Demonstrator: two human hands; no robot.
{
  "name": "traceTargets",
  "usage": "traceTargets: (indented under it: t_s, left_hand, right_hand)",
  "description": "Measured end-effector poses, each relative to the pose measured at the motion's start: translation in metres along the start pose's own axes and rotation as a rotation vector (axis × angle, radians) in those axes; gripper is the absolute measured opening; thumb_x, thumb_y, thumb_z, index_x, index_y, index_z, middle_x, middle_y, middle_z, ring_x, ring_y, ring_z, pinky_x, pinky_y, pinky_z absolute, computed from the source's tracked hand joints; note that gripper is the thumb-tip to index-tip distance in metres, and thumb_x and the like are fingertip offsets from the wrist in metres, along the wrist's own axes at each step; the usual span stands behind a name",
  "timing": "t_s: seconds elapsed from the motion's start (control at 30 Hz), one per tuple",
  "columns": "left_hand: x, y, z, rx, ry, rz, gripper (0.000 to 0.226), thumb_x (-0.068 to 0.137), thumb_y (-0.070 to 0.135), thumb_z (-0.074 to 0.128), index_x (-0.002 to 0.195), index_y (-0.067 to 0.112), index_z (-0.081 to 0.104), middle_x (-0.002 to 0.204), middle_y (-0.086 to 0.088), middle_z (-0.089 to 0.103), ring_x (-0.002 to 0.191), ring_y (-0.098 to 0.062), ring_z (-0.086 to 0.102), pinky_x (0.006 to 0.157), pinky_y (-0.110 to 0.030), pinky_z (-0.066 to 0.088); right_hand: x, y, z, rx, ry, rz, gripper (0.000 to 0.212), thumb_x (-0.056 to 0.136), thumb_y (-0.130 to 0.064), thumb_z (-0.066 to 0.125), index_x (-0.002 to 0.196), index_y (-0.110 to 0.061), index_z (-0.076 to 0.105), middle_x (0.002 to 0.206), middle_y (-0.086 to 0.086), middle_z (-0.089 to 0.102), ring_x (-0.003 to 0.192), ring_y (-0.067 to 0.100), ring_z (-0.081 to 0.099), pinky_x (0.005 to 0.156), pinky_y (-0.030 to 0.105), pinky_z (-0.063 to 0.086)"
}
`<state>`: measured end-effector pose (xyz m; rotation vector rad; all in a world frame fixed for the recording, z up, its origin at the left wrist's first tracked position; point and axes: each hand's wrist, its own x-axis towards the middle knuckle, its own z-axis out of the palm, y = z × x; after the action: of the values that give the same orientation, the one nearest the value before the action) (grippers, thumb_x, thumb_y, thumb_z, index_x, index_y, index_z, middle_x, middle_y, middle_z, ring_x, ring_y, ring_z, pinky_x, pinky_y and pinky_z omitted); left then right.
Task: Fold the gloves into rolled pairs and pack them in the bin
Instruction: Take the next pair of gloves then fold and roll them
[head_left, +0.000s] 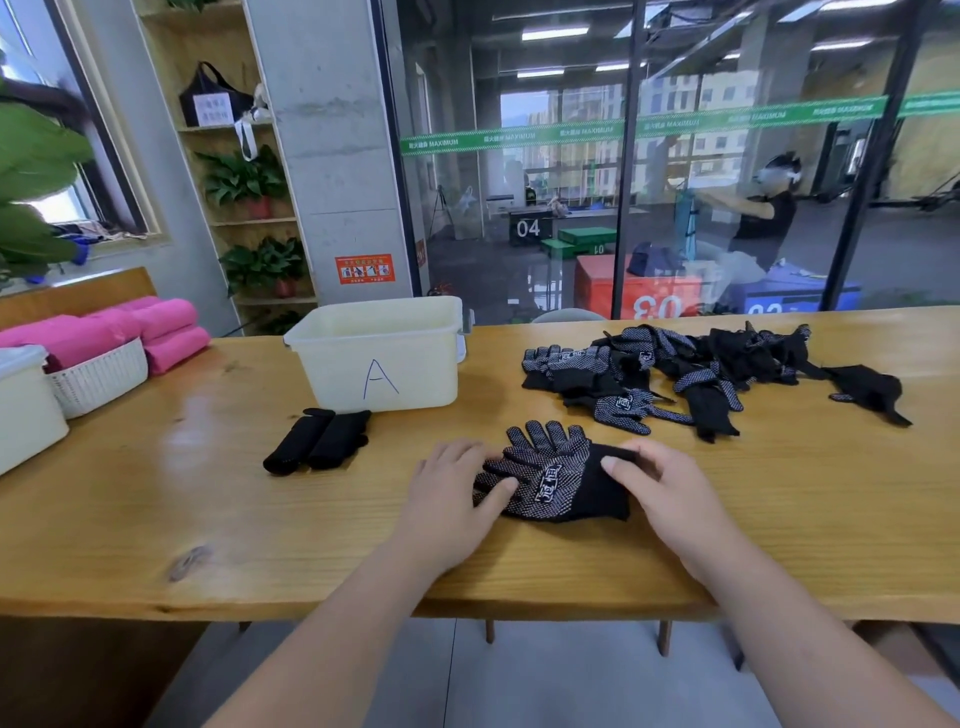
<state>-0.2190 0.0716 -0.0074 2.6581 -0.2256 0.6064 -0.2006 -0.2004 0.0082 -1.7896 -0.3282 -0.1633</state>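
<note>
Glass partitions stand behind a long wooden desk (727, 519), and on it sits a cream bin (379, 358) marked with the letter A. Just in front of the bin, on the desk and not inside it, lie two black rolled pairs (317, 441). A loose pile of dotted gloves (691, 369) sprawls to the right, well apart from the bin.

Between the two hands lies a stacked pair of gloves (550, 475), dotted side up, flat near the desk's front edge. The left hand (452, 499) rests on the fingertip end, its fingers laid out fairly straight and pressing the fabric down. The right hand (670, 493) covers the cuff end with its thumb on top. Its fingers bend over the far edge of the cuff, and I cannot tell whether they pinch it or only rest there.

This looks like the aligning step, just ahead of rolling. The next move likely calls for holding one end steady and turning the other over tightly, keeping both gloves together so the roll does not slip apart. Most of the gloves remain unrolled, and packing appears not yet begun.
</note>
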Motion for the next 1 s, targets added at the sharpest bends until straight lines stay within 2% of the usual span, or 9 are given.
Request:
traceTargets:
  t_s: [0.07, 0.3, 0.33, 0.47, 0.57, 0.67, 0.73, 0.8, 1.0]
  left_hand:
    - [0.0, 0.001, 0.002, 0.018, -0.023, 0.016, 0.06, 0.098, 0.073, 0.044, 0.147, 0.038, 0.052, 0.15, 0.018, 0.05, 0.142, -0.009, 0.038, 0.121, -0.04, 0.033]
    - [0.0, 0.006, 0.005, 0.109, -0.164, -0.013, 0.089, 0.087, 0.091, 0.034, 0.158, 0.038, 0.037, 0.158, 0.014, 0.045, 0.15, -0.011, 0.032, 0.126, -0.042, 0.026]
    - [0.001, 0.006, 0.005, 0.112, -0.175, -0.016, 0.09, 0.086, 0.092, 0.034, 0.158, 0.039, 0.036, 0.158, 0.014, 0.045, 0.15, -0.011, 0.032, 0.126, -0.042, 0.026]
    - [0.001, 0.007, 0.005, 0.124, -0.184, -0.007, 0.092, 0.086, 0.094, 0.032, 0.159, 0.038, 0.034, 0.159, 0.014, 0.044, 0.151, -0.013, 0.03, 0.125, -0.042, 0.026]
    - [0.0, 0.008, 0.005, 0.139, -0.185, 0.011, 0.089, 0.087, 0.093, 0.032, 0.158, 0.039, 0.038, 0.16, 0.016, 0.043, 0.151, -0.013, 0.03, 0.125, -0.042, 0.026]
    - [0.0, 0.008, 0.005, 0.142, -0.185, 0.004, 0.088, 0.086, 0.096, 0.029, 0.153, 0.042, 0.047, 0.158, 0.021, 0.043, 0.15, -0.01, 0.029, 0.125, -0.042, 0.025]
    - [0.0, 0.008, 0.005, 0.14, -0.189, -0.022, 0.09, 0.083, 0.098, 0.027, 0.15, 0.042, 0.051, 0.158, 0.022, 0.043, 0.15, -0.009, 0.029, 0.126, -0.042, 0.024]
    - [0.0, 0.009, 0.004, 0.133, -0.19, -0.039, 0.091, 0.082, 0.098, 0.029, 0.149, 0.041, 0.052, 0.159, 0.021, 0.043, 0.151, -0.01, 0.029, 0.127, -0.043, 0.023]
    - [-0.001, 0.012, -0.003, 0.11, -0.235, -0.073, 0.093, 0.081, 0.096, 0.031, 0.152, 0.039, 0.048, 0.164, 0.018, 0.04, 0.158, -0.015, 0.021, 0.13, -0.046, 0.018]
  right_hand:
    - [0.0, -0.003, 0.002, 0.077, 0.028, 0.044, 0.011, 0.103, -0.015, 0.065, 0.102, -0.018, 0.075, 0.096, -0.005, 0.08, 0.092, 0.011, 0.075, 0.074, 0.019, 0.052]
    - [0.008, -0.01, -0.003, 0.084, 0.044, 0.118, 0.015, 0.108, -0.02, 0.058, 0.113, -0.024, 0.072, 0.108, -0.007, 0.079, 0.102, 0.011, 0.074, 0.091, 0.037, 0.057]
    - [0.012, -0.013, -0.005, 0.043, 0.029, 0.095, 0.017, 0.109, -0.018, 0.056, 0.114, -0.026, 0.071, 0.108, -0.008, 0.079, 0.102, 0.012, 0.074, 0.09, 0.039, 0.059]
    - [0.026, -0.046, -0.015, -0.133, -0.024, -0.096, 0.026, 0.11, -0.008, 0.05, 0.116, -0.026, 0.068, 0.102, -0.008, 0.079, 0.092, 0.009, 0.073, 0.068, 0.024, 0.057]
    - [0.033, -0.077, -0.023, -0.188, -0.12, -0.184, 0.03, 0.11, -0.006, 0.049, 0.115, -0.029, 0.068, 0.102, -0.007, 0.079, 0.089, 0.007, 0.072, 0.071, 0.029, 0.055]
    - [0.034, -0.103, -0.031, -0.276, -0.281, -0.197, 0.028, 0.109, -0.008, 0.055, 0.121, -0.027, 0.07, 0.111, -0.008, 0.079, 0.106, 0.009, 0.073, 0.091, 0.033, 0.057]
    - [0.03, -0.122, -0.035, -0.323, -0.351, -0.211, 0.026, 0.105, -0.011, 0.062, 0.124, -0.027, 0.072, 0.115, -0.011, 0.078, 0.112, 0.005, 0.072, 0.1, 0.029, 0.056]
    - [0.026, -0.139, -0.038, -0.339, -0.386, -0.224, 0.026, 0.101, -0.015, 0.069, 0.122, -0.03, 0.073, 0.111, -0.013, 0.079, 0.107, 0.003, 0.073, 0.096, 0.023, 0.057]
    - [0.042, -0.162, -0.042, -0.442, -0.359, -0.231, 0.018, 0.092, -0.025, 0.081, 0.108, -0.029, 0.076, 0.1, -0.013, 0.08, 0.095, 0.002, 0.075, 0.097, 0.03, 0.055]
